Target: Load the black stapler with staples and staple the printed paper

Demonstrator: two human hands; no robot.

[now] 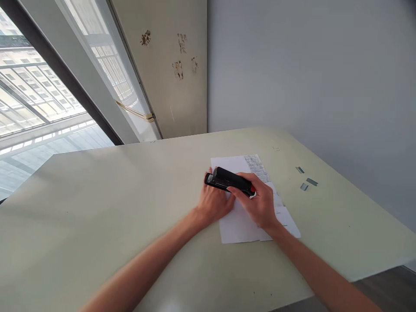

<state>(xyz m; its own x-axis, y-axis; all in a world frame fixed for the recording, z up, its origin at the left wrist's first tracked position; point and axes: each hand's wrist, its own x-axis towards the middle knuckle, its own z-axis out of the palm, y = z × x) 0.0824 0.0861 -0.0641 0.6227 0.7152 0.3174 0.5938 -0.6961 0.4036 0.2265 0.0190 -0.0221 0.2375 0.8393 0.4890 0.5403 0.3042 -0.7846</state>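
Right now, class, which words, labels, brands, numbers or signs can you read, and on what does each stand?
None can be read.
Black stapler: whitish marking near one end, too small to read.
White paper: printed block and faint lines, too small and blurred.

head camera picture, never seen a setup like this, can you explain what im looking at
There is no robot here, just one person's two bare hands. The single picture comes from a camera worn on that person's head, looking forward and down, so the forearms enter from the bottom. The right hand holds a black stapler above the left hand, which rests on white paper with some print on its right side. The paper lies on a pale table. Further right lie three small grey strips, possibly staples.
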